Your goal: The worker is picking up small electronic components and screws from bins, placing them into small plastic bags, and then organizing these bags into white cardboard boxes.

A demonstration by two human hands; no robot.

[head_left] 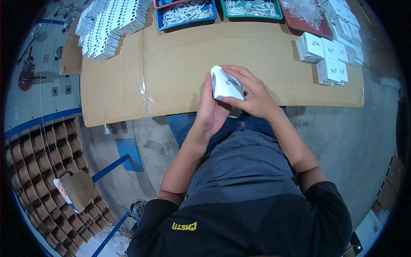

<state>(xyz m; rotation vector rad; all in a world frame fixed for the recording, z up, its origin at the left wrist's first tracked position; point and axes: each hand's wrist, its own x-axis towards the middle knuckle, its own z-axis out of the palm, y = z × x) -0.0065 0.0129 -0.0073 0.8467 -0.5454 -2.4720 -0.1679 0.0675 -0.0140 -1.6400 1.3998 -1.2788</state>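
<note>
The right hand's (257, 95) curled fingers gripped a small white cardboard box (225, 88); the left hand (210, 110), loosely open, touched its side. Uneven squeezing could have crumpled it.

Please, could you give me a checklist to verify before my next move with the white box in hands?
1. Right hand grips the box: ok, thumb near, fingers over the far side.
2. Left hand in place: ok, at the box's left side.
3. Box fully closed: cannot tell, hands cover part of it.
4. Box contents: cannot tell, inside not visible.
5. Right stack apart from the hands: ok.
6. Blue tray stocked: ok, many white pieces.
</note>
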